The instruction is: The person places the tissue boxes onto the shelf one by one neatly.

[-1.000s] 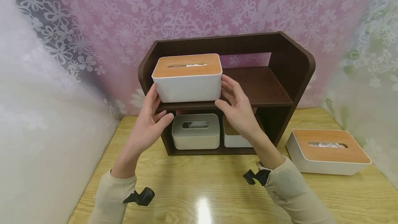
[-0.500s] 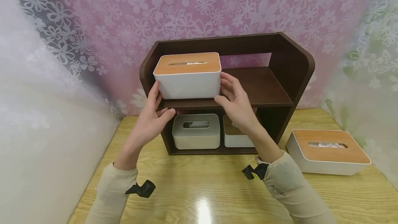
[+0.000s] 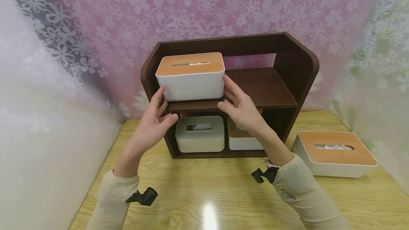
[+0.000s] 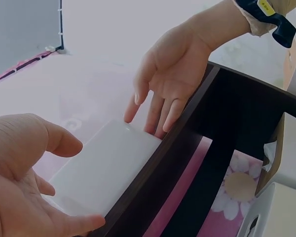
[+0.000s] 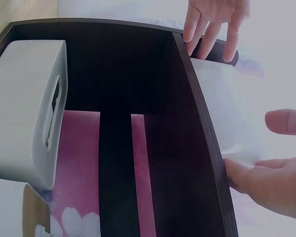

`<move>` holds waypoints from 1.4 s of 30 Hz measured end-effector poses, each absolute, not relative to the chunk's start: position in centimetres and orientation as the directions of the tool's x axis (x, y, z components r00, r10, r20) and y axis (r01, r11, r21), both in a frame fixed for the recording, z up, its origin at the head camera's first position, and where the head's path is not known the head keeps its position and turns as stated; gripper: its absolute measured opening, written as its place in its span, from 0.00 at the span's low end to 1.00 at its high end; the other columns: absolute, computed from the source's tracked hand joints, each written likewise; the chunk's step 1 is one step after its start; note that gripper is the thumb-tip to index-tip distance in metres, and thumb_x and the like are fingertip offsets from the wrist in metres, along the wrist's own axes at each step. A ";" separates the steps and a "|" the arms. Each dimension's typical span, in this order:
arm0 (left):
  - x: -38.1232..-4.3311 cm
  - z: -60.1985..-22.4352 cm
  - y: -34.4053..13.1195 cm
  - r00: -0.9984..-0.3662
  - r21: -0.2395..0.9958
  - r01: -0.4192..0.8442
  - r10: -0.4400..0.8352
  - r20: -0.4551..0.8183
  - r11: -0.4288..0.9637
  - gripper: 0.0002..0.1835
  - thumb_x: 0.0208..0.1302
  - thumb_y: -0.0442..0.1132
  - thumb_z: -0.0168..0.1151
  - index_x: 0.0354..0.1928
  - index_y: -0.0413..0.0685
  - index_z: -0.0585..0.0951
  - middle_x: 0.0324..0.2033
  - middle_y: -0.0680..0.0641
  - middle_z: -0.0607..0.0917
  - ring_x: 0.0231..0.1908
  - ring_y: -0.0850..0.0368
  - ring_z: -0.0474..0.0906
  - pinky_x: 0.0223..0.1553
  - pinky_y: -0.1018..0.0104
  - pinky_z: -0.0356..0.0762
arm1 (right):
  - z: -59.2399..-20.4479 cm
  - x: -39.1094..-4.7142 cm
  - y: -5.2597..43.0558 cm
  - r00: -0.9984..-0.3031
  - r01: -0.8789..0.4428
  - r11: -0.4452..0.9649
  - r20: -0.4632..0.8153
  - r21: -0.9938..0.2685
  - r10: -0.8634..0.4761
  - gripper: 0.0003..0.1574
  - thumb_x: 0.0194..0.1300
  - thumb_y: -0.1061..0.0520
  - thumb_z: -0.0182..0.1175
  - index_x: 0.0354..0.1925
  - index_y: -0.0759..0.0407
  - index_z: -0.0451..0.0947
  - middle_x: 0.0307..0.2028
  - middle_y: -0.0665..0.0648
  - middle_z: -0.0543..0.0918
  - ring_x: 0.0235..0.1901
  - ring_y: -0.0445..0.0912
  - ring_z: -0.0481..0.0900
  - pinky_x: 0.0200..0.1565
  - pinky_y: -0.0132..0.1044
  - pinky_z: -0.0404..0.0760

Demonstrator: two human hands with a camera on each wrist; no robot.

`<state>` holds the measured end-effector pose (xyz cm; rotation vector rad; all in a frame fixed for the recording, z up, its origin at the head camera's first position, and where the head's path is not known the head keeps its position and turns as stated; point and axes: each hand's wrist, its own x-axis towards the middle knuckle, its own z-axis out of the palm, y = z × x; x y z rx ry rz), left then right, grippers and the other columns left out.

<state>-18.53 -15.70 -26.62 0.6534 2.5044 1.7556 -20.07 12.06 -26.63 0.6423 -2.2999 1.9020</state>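
Left hand point(image 3: 151, 127) and right hand point(image 3: 245, 112) flanking box point(image 3: 191, 87), grip uncurled; uneven push could skew it on shelf point(image 3: 260, 86).

Desktop shelf point(image 3: 300, 59) near rear edge of tabletop point(image 3: 179, 187). Upper tissue box point(image 3: 191, 87) on top board point(image 3: 265, 88), left end. Lower left tissue box point(image 3: 200, 144) on bottom level; lower right tissue box point(image 3: 243, 143) beside it, right extent unclear behind forearm point(image 3: 274, 150). Outer tissue box point(image 3: 338, 157) right of shelf, near tabletop's right edge.
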 end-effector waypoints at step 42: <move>-12.3 -36.0 -0.6 -0.660 0.914 0.369 0.740 0.131 0.167 0.43 0.71 0.40 0.57 0.79 0.67 0.43 0.76 0.56 0.49 0.74 0.58 0.52 0.69 0.63 0.62 | -33.4 -11.3 25.0 -0.879 -0.469 0.264 0.419 -0.843 -0.227 0.43 0.71 0.71 0.52 0.78 0.55 0.52 0.74 0.55 0.59 0.69 0.32 0.61 0.59 0.20 0.68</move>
